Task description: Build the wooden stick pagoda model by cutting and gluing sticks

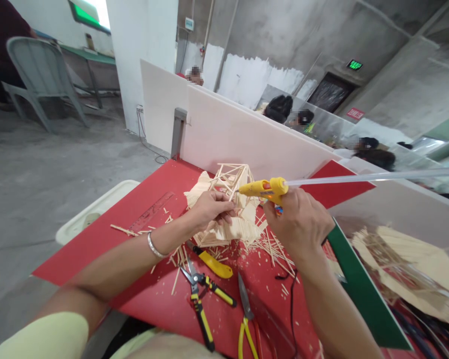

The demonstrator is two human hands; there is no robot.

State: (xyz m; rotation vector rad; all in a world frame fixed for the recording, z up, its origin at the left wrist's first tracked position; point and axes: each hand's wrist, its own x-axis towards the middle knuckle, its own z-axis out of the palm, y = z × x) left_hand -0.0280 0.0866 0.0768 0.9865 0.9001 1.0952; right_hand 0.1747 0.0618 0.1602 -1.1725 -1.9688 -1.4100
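Observation:
My right hand (301, 219) is wrapped round a yellow hot glue gun (260, 188), and a long clear glue stick (344, 178) juts from its back end. The nozzle points left, close to the fingertips of my left hand (212, 207). Those fingers pinch a thin wooden stick (232, 192) against a small model built of pale sticks. Its open stick frame (243, 172) rises behind my fingers, while layered ribbed wooden sheets (234, 230) spread around its base. My hands partly cover the model. Whether the nozzle touches the stick I cannot tell.
On the red table (149, 294) lie yellow-and-black snips (200, 284), a yellow-handled knife (216, 264) and yellow-handled pliers (246, 309). Loose sticks (273, 247), scraps and a red ruler (151, 212) surround the model. White partitions (247, 134) stand behind; people sit beyond them.

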